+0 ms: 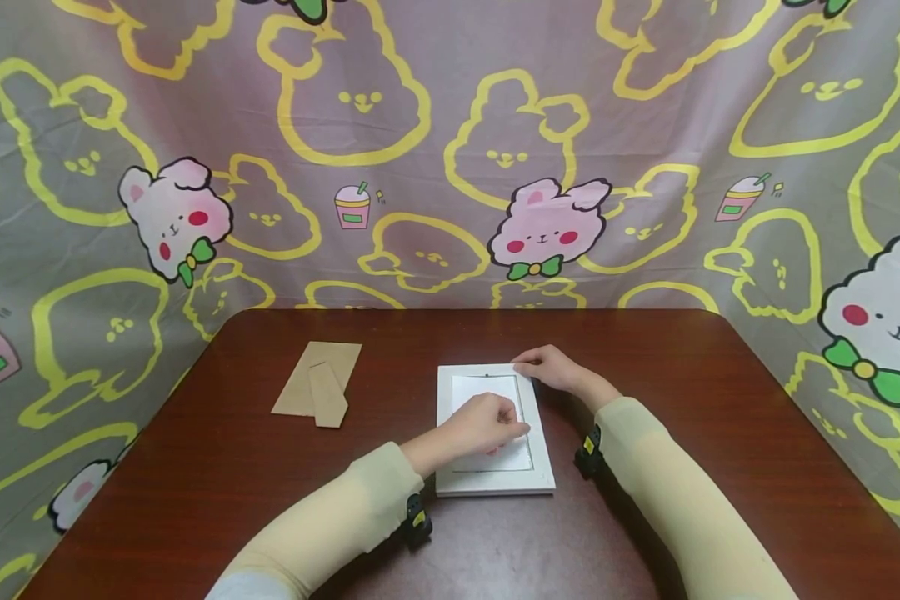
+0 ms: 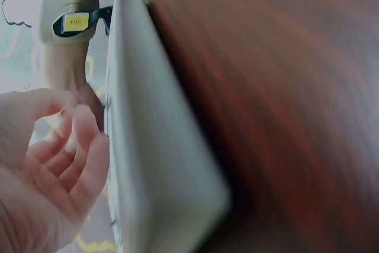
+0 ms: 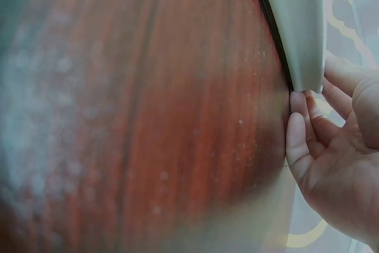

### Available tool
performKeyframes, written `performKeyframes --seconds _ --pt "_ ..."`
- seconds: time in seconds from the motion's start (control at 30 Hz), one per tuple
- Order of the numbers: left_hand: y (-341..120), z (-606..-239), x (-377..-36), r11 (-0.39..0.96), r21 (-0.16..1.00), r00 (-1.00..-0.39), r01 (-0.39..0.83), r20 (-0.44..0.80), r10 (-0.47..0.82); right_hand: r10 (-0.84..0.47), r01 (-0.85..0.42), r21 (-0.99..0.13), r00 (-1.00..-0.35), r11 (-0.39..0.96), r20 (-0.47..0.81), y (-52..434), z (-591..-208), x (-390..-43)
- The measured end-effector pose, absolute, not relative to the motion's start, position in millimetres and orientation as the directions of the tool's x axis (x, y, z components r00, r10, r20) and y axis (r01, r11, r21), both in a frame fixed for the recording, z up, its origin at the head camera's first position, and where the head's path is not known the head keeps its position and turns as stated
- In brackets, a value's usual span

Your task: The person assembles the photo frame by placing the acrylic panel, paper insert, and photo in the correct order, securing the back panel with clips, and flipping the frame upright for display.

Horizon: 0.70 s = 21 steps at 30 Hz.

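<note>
Head view shows a white rectangular picture frame (image 1: 495, 483) lying flat, back side up, near the front middle of a dark red-brown wooden table (image 1: 682, 375). A brown cardboard backing board with its stand flap (image 1: 318, 383) lies apart on the table, to the left of the frame, so I judge the back is already taken off and the work inside the opening is not finished; the board is not yet put back. The left hand (image 1: 483, 423) rests over the white sheet in the frame's opening, its fingers curled and seeming to pinch something at the inner right edge; what exactly, I cannot tell. The right hand (image 1: 549, 367) lies on the far right corner of the frame with relaxed fingers, pressing it steady. Left wrist view is blurred: the frame's white side (image 2: 160, 164) runs close by, and the left fingers (image 2: 77, 152) are bent loosely beside it. Right wrist view shows the frame's corner (image 3: 299, 28) on the table, with the right fingers (image 3: 299, 140) lightly bent, touching just at that corner.
</note>
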State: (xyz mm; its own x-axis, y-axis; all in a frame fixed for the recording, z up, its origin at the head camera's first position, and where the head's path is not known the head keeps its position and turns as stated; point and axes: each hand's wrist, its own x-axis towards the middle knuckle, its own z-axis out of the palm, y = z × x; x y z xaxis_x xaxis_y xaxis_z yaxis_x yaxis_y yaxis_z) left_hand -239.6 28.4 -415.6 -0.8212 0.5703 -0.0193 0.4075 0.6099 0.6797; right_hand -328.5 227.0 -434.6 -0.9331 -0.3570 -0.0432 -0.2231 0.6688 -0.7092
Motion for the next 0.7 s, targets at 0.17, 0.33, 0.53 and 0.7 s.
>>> performKeyframes --seconds 0.17,0.33,0.53,0.7 --pt "1.9 -406.7 -251.3 0.659 0.487 -0.788 0.573 0.107 0.606 -0.357 -0.218 -0.705 -0.932 0.675 -0.054 227.0 -433.9 -328.6" --pt "-26.0 -402.3 -258.8 0.686 0.362 -0.743 0.631 0.027 0.669 -0.351 -0.195 -0.714 -0.934 0.672 -0.075 227.8 -433.4 -329.1" --pt "-48.6 -406.8 -261.1 0.701 0.291 -0.717 0.651 -0.065 0.694 -0.351 -0.196 -0.716 -0.933 0.670 -0.074 228.0 -433.8 -330.2" --pt "-57.6 -412.4 -259.5 0.718 0.286 -0.712 0.635 -0.145 0.687 -0.357 -0.202 -0.722 -0.932 0.662 -0.068 228.5 -435.9 -330.7"
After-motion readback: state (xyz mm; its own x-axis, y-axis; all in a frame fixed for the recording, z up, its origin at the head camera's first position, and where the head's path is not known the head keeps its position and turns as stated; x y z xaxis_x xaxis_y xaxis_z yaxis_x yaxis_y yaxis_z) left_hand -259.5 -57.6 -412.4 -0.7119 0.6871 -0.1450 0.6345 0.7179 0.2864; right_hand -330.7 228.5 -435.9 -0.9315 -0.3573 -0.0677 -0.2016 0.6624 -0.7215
